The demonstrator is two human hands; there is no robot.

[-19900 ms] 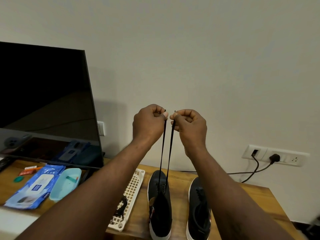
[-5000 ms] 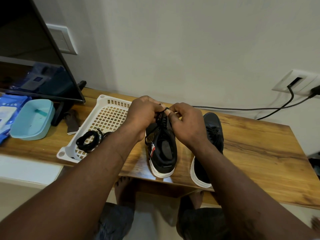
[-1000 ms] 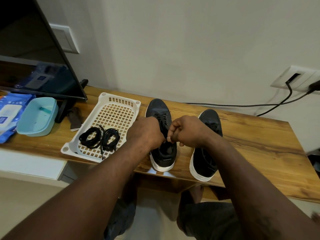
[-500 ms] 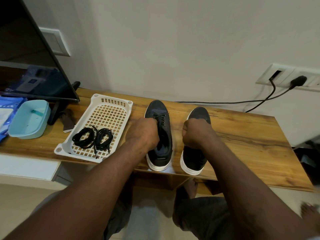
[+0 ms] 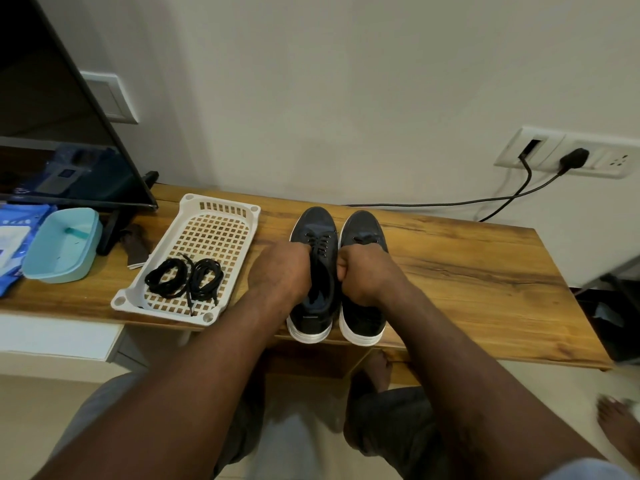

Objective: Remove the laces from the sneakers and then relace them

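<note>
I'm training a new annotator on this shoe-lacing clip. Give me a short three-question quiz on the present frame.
1. True or false: two coiled black laces lie inside the white lattice plastic basket.
2. The black white-soled left sneaker and right sneaker stand: A) stacked; B) side by side, toes towards the wall; C) inside the basket.
3. Which hand grips the sneaker nearer the basket?
Key: 1 true; 2 B; 3 the left hand; the right hand grips the right sneaker.
</note>
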